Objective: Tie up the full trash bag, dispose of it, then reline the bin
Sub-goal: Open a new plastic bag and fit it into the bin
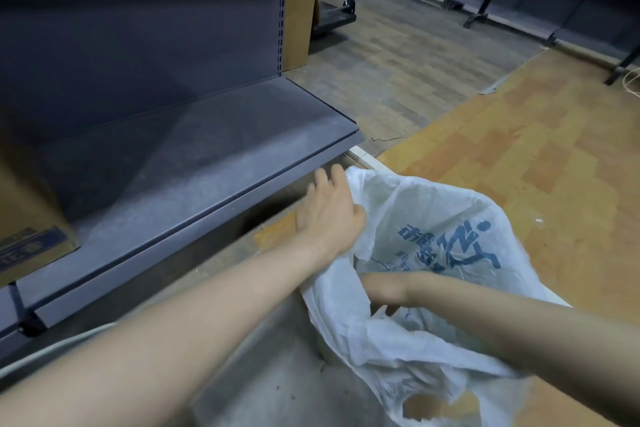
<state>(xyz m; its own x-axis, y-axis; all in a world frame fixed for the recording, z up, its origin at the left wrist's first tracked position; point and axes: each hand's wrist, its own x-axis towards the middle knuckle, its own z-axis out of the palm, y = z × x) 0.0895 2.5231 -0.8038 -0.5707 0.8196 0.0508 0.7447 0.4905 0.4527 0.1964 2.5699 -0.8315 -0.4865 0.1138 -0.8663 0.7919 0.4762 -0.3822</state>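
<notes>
bag: thin white plastic, crinkled, translucent, blue print; shelf: dark grey metal, matt, dusty | floor: wood-look planks, dull sheen | box: brown cardboard, matt

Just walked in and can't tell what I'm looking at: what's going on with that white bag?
A person is working a white plastic bag with blue print, apparently opening it out. The left hand rests with straight fingers on the bag's far edge, next to a grey shelf. The right hand is hidden behind the bag's folds, only the forearm showing. The bag is open and untied, and no bin can be made out.
</notes>
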